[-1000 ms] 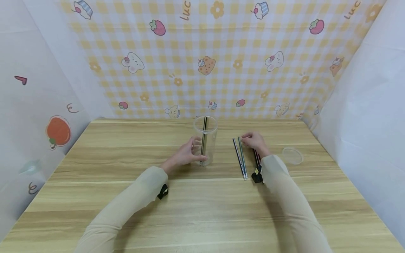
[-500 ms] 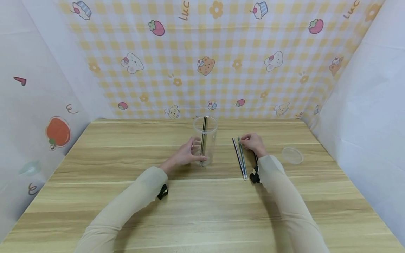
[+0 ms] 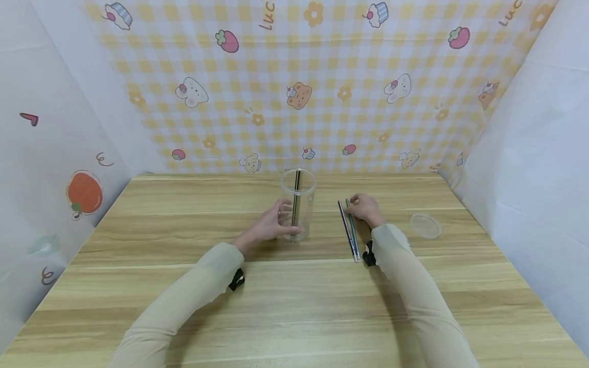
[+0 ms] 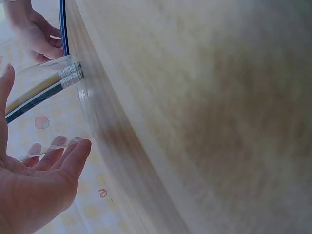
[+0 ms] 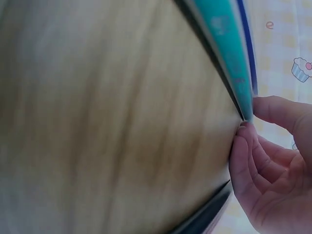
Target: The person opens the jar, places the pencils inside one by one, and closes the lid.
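Note:
My left hand (image 3: 267,226) holds a clear plastic jar (image 3: 307,217) upright on the table, fingers and thumb around its lower wall. Inside lean several pencils (image 3: 296,209), one gold and others dark; the left wrist view shows their silvery ends (image 4: 71,74) at the bottom. To the right, my right hand (image 3: 365,208) pinches the far end of a teal pencil (image 5: 229,48) between thumb and fingertips. A dark blue pencil (image 3: 346,225) lies just left of it. In the right wrist view, another dark pencil (image 5: 204,214) lies below the hand; the head view hides it behind the right arm.
A round clear lid (image 3: 425,226) lies flat to the right of my right hand. The wooden table (image 3: 294,306) runs back to a yellow checked cloth (image 3: 257,92), with white cloth sides at left and right.
My right hand has moved slightly left onto the teal pencil's far end and its fingers have closed there. My left hand and the jar stay in place.

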Demonstrator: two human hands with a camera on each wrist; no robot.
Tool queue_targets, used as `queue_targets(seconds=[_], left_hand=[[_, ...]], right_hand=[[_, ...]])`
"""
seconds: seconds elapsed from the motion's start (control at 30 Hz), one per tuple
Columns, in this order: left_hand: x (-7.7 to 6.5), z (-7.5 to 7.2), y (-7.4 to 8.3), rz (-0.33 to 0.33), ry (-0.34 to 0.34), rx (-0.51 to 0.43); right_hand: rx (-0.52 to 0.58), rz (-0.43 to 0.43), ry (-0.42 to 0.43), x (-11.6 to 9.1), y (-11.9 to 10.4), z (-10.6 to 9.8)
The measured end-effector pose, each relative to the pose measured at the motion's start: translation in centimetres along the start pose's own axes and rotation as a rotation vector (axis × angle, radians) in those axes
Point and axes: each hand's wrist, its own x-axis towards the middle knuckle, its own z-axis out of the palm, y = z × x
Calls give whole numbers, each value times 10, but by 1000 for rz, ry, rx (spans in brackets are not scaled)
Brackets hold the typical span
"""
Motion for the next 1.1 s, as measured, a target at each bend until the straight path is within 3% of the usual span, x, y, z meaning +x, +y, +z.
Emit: queue_targets(seconds=[0.1, 0.37, 0.53, 0.83, 0.9, 1.1], left_hand=[[5, 1, -9, 1, 14, 14], [6, 1, -12, 2, 37, 40], [5, 1, -9, 2, 25, 42], [-10, -1, 18, 6, -11, 19], [-9, -1, 17, 12, -7, 23], [1, 0, -4, 12, 17, 33]], right_hand=[[-28, -1, -22, -1, -2, -1], [-36, -13, -37, -6, -10, -5], [59, 8, -63, -6, -4, -8], [307, 24, -42, -6, 2, -24], [339, 6, -26, -9, 1, -30], [457, -39, 55, -15, -8, -48]])
